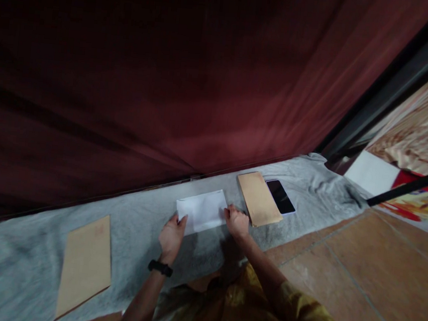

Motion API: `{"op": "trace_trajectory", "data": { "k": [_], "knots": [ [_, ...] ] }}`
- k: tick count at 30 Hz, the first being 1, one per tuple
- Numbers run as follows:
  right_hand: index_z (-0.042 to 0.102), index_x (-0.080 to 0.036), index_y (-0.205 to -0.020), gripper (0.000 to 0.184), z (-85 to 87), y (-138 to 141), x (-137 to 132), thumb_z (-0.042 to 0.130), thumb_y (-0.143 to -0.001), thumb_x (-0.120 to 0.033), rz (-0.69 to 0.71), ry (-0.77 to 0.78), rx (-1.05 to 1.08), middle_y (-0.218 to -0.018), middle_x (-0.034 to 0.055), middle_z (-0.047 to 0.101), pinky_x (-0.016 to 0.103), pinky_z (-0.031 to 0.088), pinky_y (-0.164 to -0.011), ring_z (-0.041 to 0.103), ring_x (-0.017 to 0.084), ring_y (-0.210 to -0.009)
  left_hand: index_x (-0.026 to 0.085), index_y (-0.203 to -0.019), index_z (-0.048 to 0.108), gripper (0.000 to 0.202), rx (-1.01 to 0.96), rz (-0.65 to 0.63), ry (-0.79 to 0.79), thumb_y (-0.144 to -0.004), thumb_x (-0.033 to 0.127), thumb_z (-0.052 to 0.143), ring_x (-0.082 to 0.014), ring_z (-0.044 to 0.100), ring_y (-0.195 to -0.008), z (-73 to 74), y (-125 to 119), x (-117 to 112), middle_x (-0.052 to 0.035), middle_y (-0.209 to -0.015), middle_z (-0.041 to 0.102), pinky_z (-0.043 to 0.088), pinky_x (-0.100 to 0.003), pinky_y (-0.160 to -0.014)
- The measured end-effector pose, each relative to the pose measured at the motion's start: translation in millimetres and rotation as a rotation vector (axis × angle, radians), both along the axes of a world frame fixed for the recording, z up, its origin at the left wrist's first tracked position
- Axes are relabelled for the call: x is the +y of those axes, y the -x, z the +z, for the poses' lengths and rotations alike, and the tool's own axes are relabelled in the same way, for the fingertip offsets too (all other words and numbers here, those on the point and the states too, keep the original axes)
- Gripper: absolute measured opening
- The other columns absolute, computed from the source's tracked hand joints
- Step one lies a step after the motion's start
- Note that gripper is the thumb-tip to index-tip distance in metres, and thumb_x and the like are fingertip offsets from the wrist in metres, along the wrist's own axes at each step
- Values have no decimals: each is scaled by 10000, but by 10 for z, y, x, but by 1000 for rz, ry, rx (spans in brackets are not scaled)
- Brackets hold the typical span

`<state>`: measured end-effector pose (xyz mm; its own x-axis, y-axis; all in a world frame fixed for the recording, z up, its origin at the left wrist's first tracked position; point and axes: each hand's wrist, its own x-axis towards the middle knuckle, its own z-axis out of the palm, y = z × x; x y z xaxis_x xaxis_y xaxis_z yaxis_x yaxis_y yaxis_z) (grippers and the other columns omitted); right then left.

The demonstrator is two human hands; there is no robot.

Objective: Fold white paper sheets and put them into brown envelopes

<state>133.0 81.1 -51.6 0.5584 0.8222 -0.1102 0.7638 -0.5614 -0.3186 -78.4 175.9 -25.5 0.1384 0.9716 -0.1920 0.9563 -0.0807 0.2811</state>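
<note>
Between my hands is a folded sheet of white paper [204,211], held just over or on the grey cloth; I cannot tell which. My left hand [172,236], with a black band on its wrist, pinches the paper's lower left edge, thumb on top. At its right end the paper is gripped by my right hand [237,220], with the fingers curled in. A brown envelope [258,199], perhaps several stacked, lies just right of my right hand. Farther left another brown envelope [86,264] lies on the cloth, well apart from my left hand.
A phone [280,196] with a dark screen lies against the right envelope. Grey cloth [133,253] covers the long narrow surface. Behind it hangs a dark red curtain [204,104]. Tiled floor [370,266] and a dark metal post [391,86] are at right.
</note>
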Motion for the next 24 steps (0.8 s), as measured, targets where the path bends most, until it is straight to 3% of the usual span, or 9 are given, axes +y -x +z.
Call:
{"op": "trace_trajectory", "data": {
  "k": [5,12,24],
  "knots": [
    [657,-142,-1130,351,5,-12,28,393,-1072,-367,41,4,-9,-903,178,758,311,502,-741,749,243,-801,178,-1129,706,452,63,10,-25,-1023,509,418,-259,725,-812,-2,-37,-42,-148,-961,778,406,-294,-639],
    [619,-159,-1185,337,7,8,65,376,-1081,-369,30,75,-65,-911,147,760,284,489,-728,757,233,-833,182,-1176,697,522,221,27,-197,-1040,545,346,-251,714,-794,-162,-60,-80,-137,-858,760,424,-283,-655],
    [641,-164,-1136,316,22,0,87,388,-1073,-342,11,41,-106,-915,150,772,300,475,-694,762,248,-830,165,-1173,693,548,246,19,-256,-1048,544,317,-268,722,-782,-280,-68,-40,-140,-838,756,453,-302,-650]
  ]
}}
